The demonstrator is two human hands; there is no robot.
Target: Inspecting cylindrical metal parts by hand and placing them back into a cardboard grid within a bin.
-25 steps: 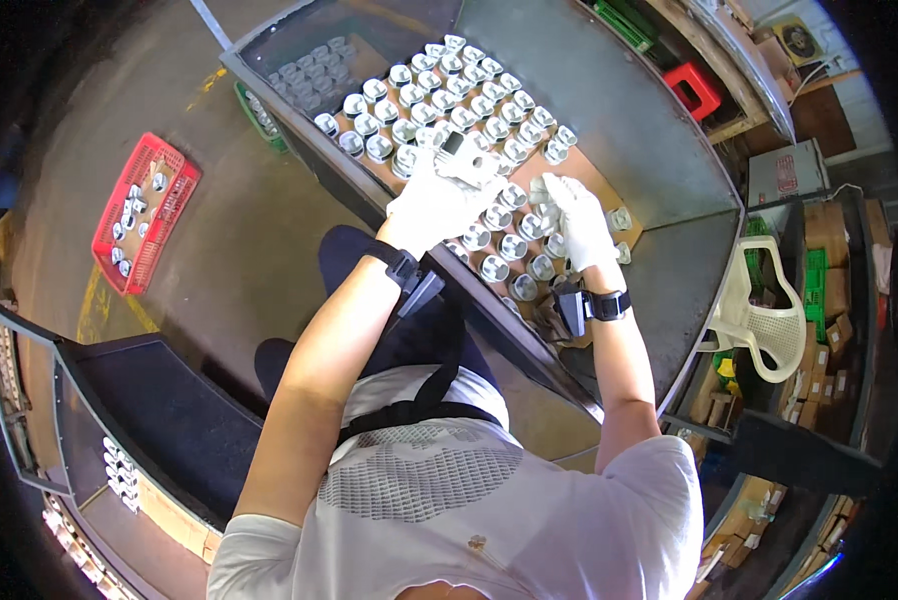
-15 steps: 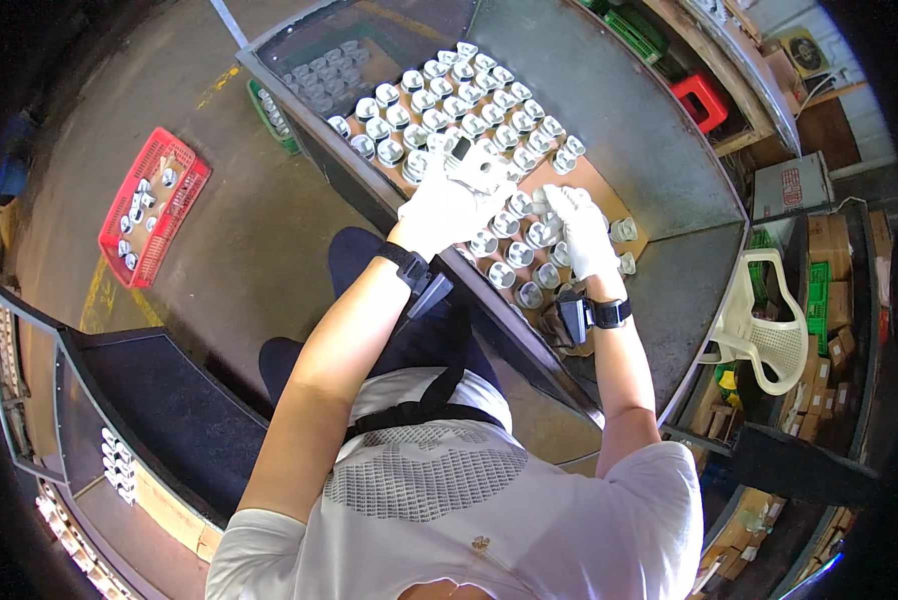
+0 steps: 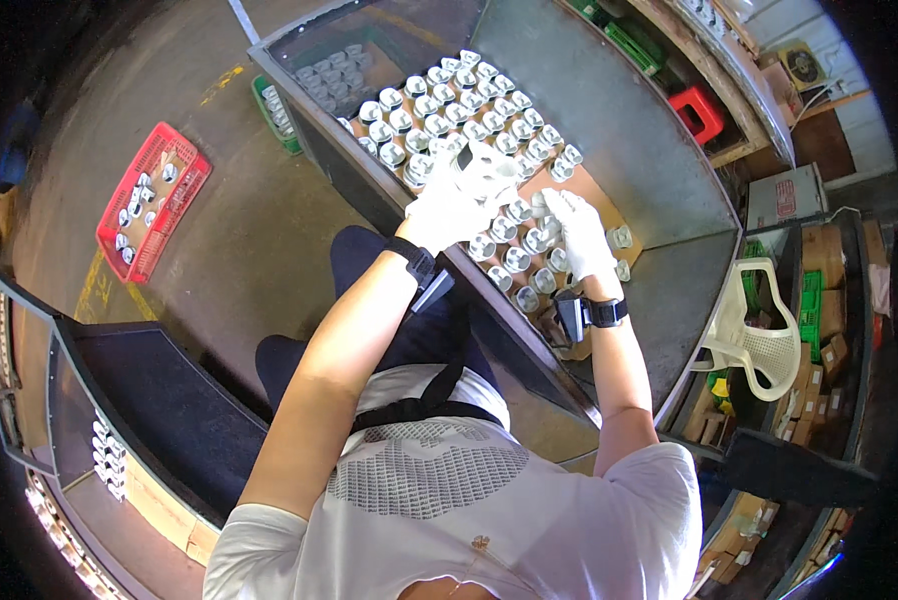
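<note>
My left hand (image 3: pixel 443 215), in a white glove, holds a metal piston (image 3: pixel 495 172) above the rows of pistons, with its hollow side showing. Close by on the right is my right hand (image 3: pixel 583 236), also gloved, its fingers drawn together near a standing piston (image 3: pixel 535 240). Whatever may sit between those fingertips is too small or hidden to make out. Many silvery pistons (image 3: pixel 439 124) stand in close rows on brown cardboard (image 3: pixel 591 190) beyond my hands, and a looser group stands on the near side.
Dark metal panels (image 3: pixel 609 120) wall the bench. A red crate (image 3: pixel 191 190) with several pistons stands on the floor at left, a green crate (image 3: pixel 291 140) beside the bench. At right are a cream plastic chair (image 3: pixel 764 340) and shelves with boxes (image 3: pixel 824 250).
The piston in my left hand has turned, so its hollow side shows more. My right hand has barely moved, with its fingers a little closer together. The whole view has shifted slightly.
</note>
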